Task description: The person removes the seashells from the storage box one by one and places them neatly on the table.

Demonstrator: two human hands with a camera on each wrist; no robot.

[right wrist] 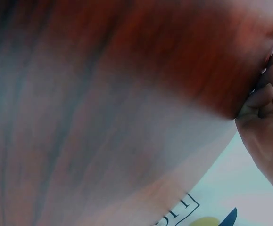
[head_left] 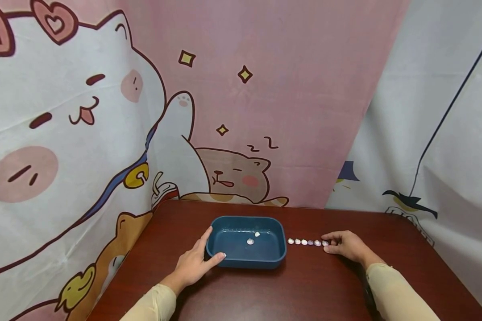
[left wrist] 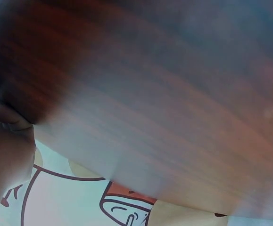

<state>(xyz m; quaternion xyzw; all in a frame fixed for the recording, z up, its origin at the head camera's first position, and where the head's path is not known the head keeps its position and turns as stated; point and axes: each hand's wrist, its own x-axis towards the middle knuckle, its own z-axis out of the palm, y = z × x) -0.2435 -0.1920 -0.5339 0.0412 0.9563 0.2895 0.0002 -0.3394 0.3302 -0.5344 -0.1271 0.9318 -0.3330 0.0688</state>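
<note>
A blue rectangular dish (head_left: 246, 264) stands on the table with two small whitish shells, one a shell (head_left: 250, 241) near its middle and the other a shell (head_left: 257, 234) farther back. My left hand (head_left: 193, 263) rests against the dish's left end, fingers extended along the side and thumb over the front rim. To the right of the dish, several small shells (head_left: 304, 242) lie in a straight row. At the row's right end, my right hand (head_left: 347, 245) pinches a pale shell (head_left: 325, 243) between thumb and forefinger. Both wrist views show only parts of the hands.
The dark red-brown wooden table (head_left: 241, 296) reaches back to a cartoon-printed curtain (head_left: 297, 111). A dark strap-like thing (head_left: 367, 290) shows beside the right forearm. A thin black line (head_left: 450, 107) runs down the white cloth on the right.
</note>
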